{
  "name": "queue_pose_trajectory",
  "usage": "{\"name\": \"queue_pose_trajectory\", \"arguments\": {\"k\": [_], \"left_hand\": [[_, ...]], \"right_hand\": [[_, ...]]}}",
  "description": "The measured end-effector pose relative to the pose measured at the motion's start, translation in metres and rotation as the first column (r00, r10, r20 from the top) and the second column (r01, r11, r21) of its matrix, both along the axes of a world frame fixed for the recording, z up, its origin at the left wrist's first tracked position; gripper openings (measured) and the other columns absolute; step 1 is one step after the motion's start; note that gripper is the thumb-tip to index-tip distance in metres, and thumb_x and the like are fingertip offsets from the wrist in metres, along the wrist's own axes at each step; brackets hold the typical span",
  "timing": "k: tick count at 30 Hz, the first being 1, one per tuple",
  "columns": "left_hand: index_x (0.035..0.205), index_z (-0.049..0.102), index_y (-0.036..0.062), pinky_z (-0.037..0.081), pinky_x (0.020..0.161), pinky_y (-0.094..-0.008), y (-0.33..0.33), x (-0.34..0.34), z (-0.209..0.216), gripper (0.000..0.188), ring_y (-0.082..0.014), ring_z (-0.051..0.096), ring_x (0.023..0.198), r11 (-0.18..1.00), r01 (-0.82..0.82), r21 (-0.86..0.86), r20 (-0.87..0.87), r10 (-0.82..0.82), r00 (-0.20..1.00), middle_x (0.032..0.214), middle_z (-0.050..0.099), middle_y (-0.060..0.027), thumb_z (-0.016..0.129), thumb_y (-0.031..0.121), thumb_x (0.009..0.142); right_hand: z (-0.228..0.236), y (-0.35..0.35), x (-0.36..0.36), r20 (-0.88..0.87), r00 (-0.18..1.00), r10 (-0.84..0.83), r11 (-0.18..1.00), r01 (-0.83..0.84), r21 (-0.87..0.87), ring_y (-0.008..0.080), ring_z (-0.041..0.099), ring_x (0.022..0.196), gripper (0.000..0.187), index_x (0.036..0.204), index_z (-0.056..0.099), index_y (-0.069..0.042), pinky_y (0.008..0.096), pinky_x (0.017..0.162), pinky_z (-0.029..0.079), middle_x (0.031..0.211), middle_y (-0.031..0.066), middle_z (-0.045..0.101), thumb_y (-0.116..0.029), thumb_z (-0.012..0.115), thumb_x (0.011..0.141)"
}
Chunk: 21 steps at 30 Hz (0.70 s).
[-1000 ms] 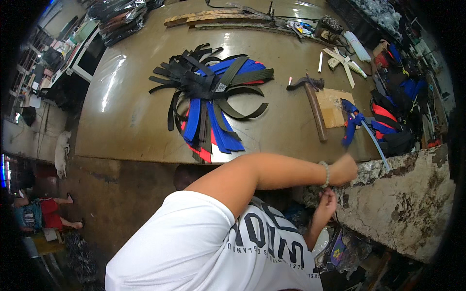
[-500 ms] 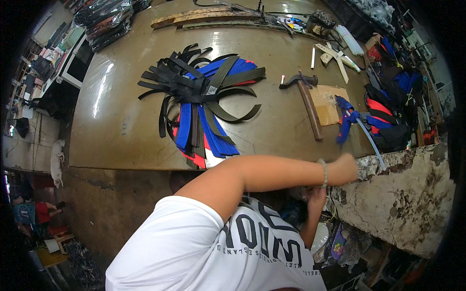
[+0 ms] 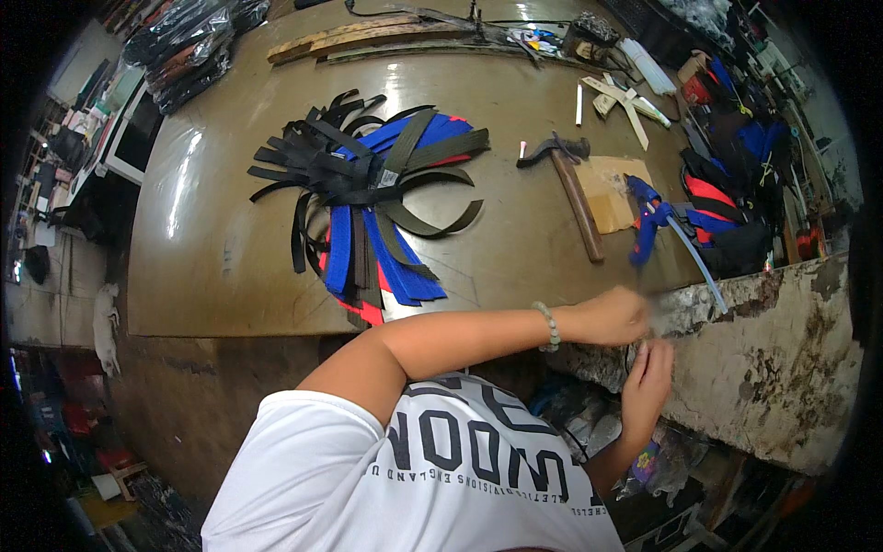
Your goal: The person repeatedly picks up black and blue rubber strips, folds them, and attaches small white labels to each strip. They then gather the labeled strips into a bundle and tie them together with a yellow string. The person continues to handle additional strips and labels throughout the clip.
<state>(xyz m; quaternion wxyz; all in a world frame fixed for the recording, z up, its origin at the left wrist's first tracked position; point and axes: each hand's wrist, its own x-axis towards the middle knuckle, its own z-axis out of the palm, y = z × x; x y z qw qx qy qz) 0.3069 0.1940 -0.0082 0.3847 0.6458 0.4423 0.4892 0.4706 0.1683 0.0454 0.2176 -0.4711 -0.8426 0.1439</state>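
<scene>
My left arm reaches across my body to the right, a beaded bracelet (image 3: pixel 549 327) on the wrist. My left hand (image 3: pixel 607 316) is closed near the table's right front corner, its fingertips blurred. Just below it my right hand (image 3: pixel 647 375) is raised with its fingers pinched together. The two hands almost meet, and I cannot make out what is between them. Beyond them a blue glue gun (image 3: pixel 651 213) lies on the table with a long pale glue stick (image 3: pixel 696 253) sticking out. A hammer (image 3: pixel 578 204) with a wooden handle lies left of it.
Black, blue, olive and red webbing straps (image 3: pixel 372 179) lie in a fanned pile on the brown table (image 3: pixel 193 267). Cardboard (image 3: pixel 614 190) lies beside the hammer. Wooden bars (image 3: pixel 386 37) lie at the back. Dark bags (image 3: pixel 736 184) pile up at right, above a worn stone ledge (image 3: pixel 763 368).
My right hand has risen from below my left forearm into plain view. My left hand has drawn slightly left, and the two hands are now close together. The view has shifted slightly.
</scene>
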Motion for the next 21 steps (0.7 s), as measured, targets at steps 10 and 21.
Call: {"name": "queue_pose_trajectory", "arguments": {"k": [10,21], "left_hand": [[0.085,0.063,-0.0067,0.048,0.061,-0.0434,-0.002,-0.027,0.027,0.027,-0.0382,0.062,0.063,0.965,0.235,-0.114,-0.200,-0.254,0.946,0.072,0.062,-0.0263,0.056,0.020,0.086],[0.086,0.060,0.0038,0.052,0.070,-0.0412,0.005,-0.011,-0.001,0.017,-0.0323,0.063,0.079,0.935,-0.013,0.355,-0.507,0.204,0.838,0.083,0.059,-0.0131,0.061,0.020,0.082]], "right_hand": [[-0.050,0.028,0.007,-0.666,0.726,-0.173,0.834,-0.252,-0.491,0.0132,0.058,0.082,0.023,0.104,0.053,0.000,0.0269,0.062,0.050,0.114,0.0115,0.056,-0.023,0.047,0.101],[-0.066,0.043,-0.008,-0.667,0.652,-0.360,0.850,-0.066,-0.523,0.0074,0.049,0.057,0.024,0.101,0.057,-0.001,0.0217,0.050,0.040,0.070,0.0019,0.055,-0.025,0.051,0.101]]}}
